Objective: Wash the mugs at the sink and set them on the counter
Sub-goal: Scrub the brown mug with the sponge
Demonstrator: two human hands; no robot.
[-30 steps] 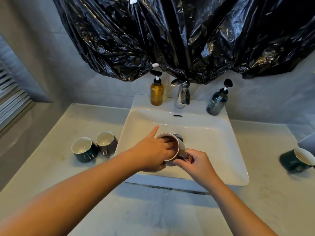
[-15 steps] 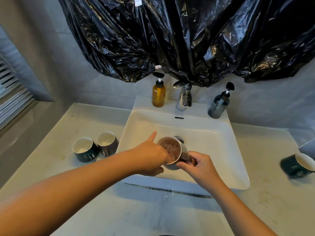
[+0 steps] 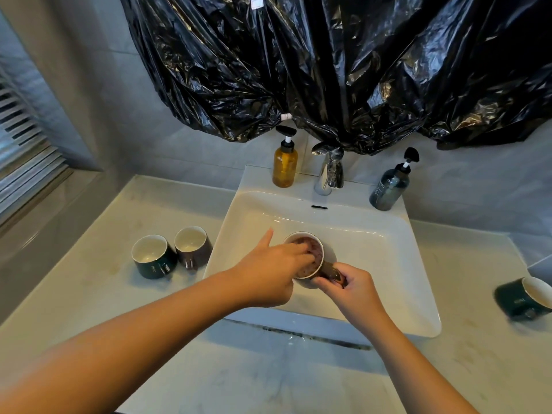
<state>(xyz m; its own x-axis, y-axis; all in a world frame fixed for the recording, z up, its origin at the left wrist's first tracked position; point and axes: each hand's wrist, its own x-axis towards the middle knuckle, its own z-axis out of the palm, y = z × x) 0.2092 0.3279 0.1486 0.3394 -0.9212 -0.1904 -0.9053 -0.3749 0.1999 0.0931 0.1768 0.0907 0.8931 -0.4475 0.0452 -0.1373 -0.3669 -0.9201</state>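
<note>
Black plastic sheeting point(image 3: 343, 70) hangs across the wall above a pale tabletop point(image 3: 89, 294) that carries a white sink point(image 3: 388, 264). Over the basin, the left hand point(image 3: 268, 273) dips its bent fingers into the brown mug point(image 3: 310, 255), thumb sticking out clear and fingertips hidden inside. The right hand point(image 3: 355, 291) pinches that mug's handle, holding it tilted above the drain. Left of the sink stand a green cup point(image 3: 152, 258) and a brown cup point(image 3: 192, 246), touching. Another dark green cup point(image 3: 522, 297) lies on its side far right.
</note>
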